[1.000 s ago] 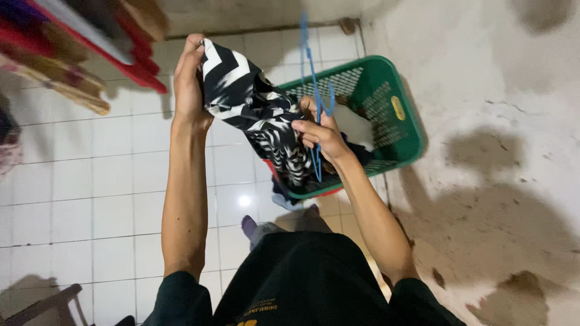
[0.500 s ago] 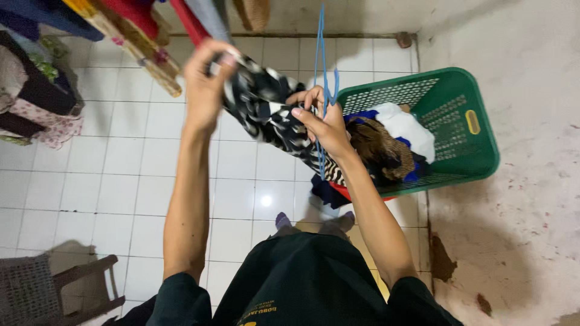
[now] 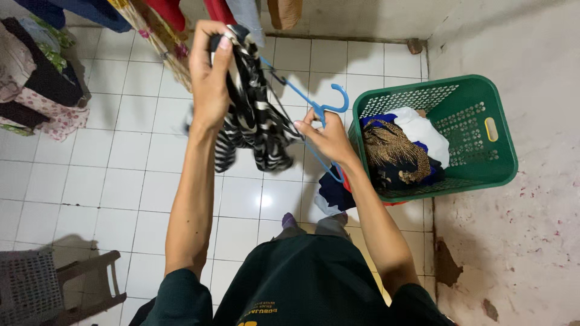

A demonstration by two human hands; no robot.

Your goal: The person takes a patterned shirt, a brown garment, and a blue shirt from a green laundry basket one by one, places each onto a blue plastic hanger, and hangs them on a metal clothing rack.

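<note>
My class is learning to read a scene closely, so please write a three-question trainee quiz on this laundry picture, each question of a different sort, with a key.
1. True or false: the left hand grips the black-and-white striped fabric garment near its top.
2. Which thing does the right hand hold? A) a red wooden peg B) the blue plastic clothes hanger C) a grey metal bucket
3. Fill in: the green plastic laundry basket stands on the person's ____ side, and clothes lie in it.

Key
1. True: the fingers close round the bunched top of the garment.
2. B: the hanger's hook shows just above that hand.
3. Right.
</note>
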